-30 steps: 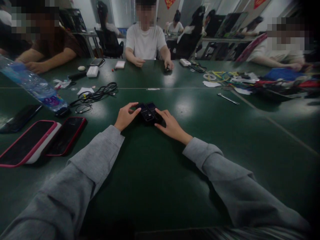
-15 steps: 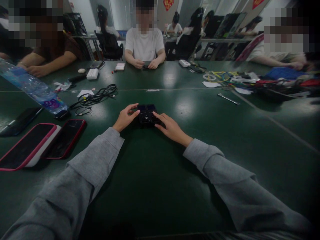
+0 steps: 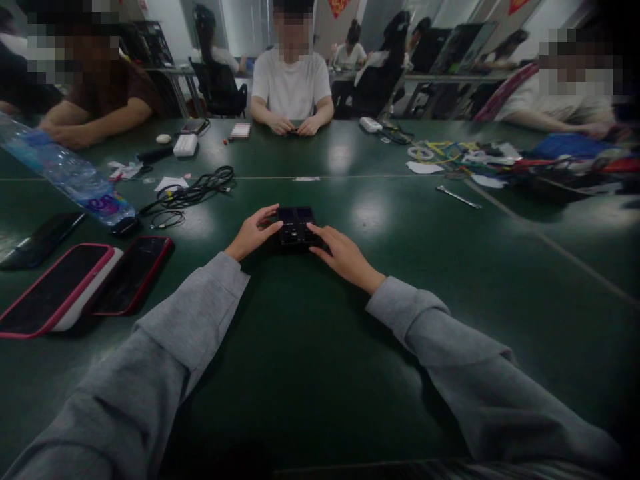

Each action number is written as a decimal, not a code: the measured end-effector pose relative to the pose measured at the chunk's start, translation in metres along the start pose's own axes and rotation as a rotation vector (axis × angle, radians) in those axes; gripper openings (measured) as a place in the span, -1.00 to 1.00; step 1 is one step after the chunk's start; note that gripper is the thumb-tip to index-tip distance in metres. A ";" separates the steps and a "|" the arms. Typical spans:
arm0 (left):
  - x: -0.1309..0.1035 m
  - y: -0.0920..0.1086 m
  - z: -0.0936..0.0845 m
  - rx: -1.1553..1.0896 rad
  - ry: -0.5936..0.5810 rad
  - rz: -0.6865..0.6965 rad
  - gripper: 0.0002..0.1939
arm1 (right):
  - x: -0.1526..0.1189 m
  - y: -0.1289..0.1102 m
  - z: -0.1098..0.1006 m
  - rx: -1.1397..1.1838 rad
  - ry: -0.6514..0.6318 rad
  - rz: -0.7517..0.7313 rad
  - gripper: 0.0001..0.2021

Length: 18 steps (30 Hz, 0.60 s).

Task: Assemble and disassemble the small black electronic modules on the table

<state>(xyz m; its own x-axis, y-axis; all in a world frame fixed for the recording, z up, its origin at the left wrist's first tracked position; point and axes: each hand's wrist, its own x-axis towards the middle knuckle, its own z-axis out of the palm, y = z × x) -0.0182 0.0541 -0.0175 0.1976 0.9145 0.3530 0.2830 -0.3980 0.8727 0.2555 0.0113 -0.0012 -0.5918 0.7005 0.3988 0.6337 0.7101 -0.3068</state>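
A small black box-shaped device (image 3: 296, 225) with two dark panels side by side sits on the green table in front of me. My left hand (image 3: 256, 231) grips its left side, with the thumb at the near left corner and the fingers along the far left edge. At the right side is my right hand (image 3: 340, 253), its index finger on the top face and its thumb low by the near right corner. The device's underside is hidden.
Phones (image 3: 134, 277) and a tilted plastic bottle (image 3: 75, 177) are on the left, with black cables (image 3: 200, 187) beyond. A wrench (image 3: 459, 197) and tangled wires (image 3: 445, 152) lie to the right. A person in a white shirt (image 3: 293, 87) sits opposite; others sit at both sides.
Both hands stay at the black device, which has barely shifted. The view has moved very slightly. Across the table, the person's hands have moved a little.
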 end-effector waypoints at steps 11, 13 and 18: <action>0.000 0.003 0.002 0.005 -0.093 -0.022 -0.18 | 0.000 0.001 0.000 -0.086 -0.071 -0.046 -0.42; 0.000 0.002 0.003 0.004 -0.091 -0.022 -0.18 | 0.000 0.001 0.001 -0.086 -0.068 -0.047 -0.39; 0.000 0.001 0.003 0.007 -0.088 -0.018 -0.20 | 0.000 0.000 0.001 -0.094 -0.065 -0.035 -0.42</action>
<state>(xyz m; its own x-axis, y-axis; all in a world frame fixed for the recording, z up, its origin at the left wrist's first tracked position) -0.0153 0.0540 -0.0175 0.2737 0.9118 0.3061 0.2941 -0.3824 0.8760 0.2553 0.0117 -0.0024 -0.6433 0.6808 0.3502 0.6542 0.7265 -0.2106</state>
